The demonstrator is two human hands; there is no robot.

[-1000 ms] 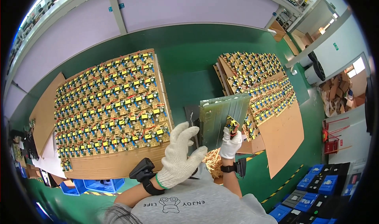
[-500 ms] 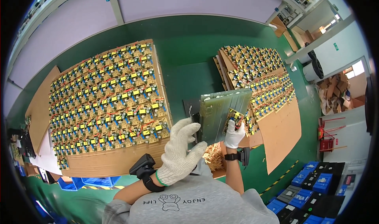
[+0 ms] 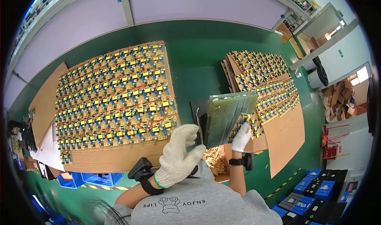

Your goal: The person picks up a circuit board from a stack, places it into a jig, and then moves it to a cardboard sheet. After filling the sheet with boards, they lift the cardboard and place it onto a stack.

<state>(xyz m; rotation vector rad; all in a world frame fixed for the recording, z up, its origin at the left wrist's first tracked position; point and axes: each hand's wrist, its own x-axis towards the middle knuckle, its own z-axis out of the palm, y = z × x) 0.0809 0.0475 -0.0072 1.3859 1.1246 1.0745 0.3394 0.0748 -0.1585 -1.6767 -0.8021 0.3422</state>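
My left hand [image 3: 179, 157], in a knitted off-white glove, curves in the air with thumb and fingers apart and nothing visible between them. It is just left of an upright greenish translucent block [image 3: 226, 120] with a pale, uneven top edge. My right hand [image 3: 241, 138], also in a white glove, is closed on a small circuit board [image 3: 236, 126] with a yellow part, at the block's right face. The gloved fingers cover part of the board. Whether it touches the block I cannot tell.
Rows of similar circuit boards [image 3: 115, 102] lie on cardboard [image 3: 119, 160] to the left. More boards [image 3: 274, 86] are on stacked cardboard at the right. An open box below the block contains thin brown strips [image 3: 214, 161]. Blue and black crates [image 3: 303, 205] stand at lower right.
The view has shifted slightly, moving the scene rightward. My right hand has turned a little and is lower against the block, still holding the board. My left hand keeps nearly the same curved pose.
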